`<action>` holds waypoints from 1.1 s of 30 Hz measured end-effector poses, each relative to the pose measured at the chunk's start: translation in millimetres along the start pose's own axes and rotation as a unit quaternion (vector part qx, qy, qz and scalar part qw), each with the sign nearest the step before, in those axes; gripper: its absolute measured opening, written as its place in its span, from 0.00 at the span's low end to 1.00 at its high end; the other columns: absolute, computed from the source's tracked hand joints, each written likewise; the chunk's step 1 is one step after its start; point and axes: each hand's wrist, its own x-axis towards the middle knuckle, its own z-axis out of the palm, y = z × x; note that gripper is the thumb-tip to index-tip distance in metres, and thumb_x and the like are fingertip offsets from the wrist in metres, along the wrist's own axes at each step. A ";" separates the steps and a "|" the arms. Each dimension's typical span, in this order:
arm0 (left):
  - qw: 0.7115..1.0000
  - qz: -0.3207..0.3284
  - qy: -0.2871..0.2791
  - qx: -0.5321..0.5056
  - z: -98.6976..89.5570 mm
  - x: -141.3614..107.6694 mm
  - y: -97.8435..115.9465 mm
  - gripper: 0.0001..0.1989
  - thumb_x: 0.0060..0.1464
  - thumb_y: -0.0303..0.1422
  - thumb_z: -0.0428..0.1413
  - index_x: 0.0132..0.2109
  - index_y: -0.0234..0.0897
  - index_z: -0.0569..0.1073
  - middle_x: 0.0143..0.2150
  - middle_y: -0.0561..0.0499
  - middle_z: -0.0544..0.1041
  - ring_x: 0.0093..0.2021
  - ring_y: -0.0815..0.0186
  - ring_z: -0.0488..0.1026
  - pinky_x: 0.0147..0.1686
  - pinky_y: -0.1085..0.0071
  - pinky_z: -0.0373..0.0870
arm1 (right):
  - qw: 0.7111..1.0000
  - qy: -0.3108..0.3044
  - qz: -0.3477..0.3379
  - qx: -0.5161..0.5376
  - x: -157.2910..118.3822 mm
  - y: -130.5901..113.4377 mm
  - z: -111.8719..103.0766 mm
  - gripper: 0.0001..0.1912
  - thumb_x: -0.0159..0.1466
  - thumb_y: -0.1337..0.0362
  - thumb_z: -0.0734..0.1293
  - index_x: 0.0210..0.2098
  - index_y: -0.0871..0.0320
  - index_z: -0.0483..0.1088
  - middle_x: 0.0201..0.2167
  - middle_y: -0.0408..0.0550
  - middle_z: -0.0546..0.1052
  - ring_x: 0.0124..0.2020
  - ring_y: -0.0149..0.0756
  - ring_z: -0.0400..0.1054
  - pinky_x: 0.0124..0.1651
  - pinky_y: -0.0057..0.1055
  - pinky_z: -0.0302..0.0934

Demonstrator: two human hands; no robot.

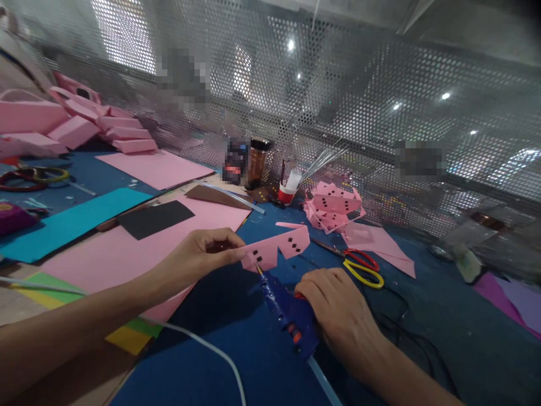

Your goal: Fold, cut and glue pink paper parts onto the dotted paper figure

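My left hand (pixel 203 252) pinches the left end of a pink paper cutout (pixel 279 248) with small black squares, holding it just above the blue table. My right hand (pixel 338 307) grips a blue hot glue gun (pixel 289 316). The gun's nozzle touches the cutout's lower edge near my left fingertips. A clear glue stick sticks out of the gun's back end toward me. A white cord (pixel 203 341) runs under my left forearm.
Red and yellow scissors (pixel 363 268) lie just beyond my right hand. A pile of similar pink cutouts (pixel 333 206) sits further back beside a red cup (pixel 287 192) and a dark jar (pixel 257 160). Pink, teal and black sheets (pixel 127 248) cover the left. A perforated metal wall (pixel 338 101) closes the back.
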 end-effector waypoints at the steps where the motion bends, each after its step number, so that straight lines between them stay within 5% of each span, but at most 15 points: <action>1: 1.000 0.000 0.000 0.001 -0.1 0.1 0.1 0.15 0.58 0.47 0.62 0.37 0.41 0.82 0.37 0.48 0.83 0.38 0.61 0.77 0.39 0.68 0.72 | 1.000 0.002 -0.002 -0.002 0.2 0.0 0.4 0.12 0.74 0.73 0.56 0.42 0.59 0.69 0.37 0.49 0.75 0.37 0.42 0.64 0.42 0.39 0.52; 33: 1.000 -0.018 0.011 -0.008 -0.8 -0.3 -0.1 0.15 0.57 0.48 0.62 0.38 0.41 0.82 0.38 0.48 0.83 0.40 0.60 0.77 0.38 0.68 0.72 | 0.999 0.001 0.027 -0.020 -2.6 3.6 0.3 0.09 0.67 0.76 0.63 0.41 0.58 0.70 0.37 0.49 0.75 0.37 0.42 0.65 0.41 0.38 0.52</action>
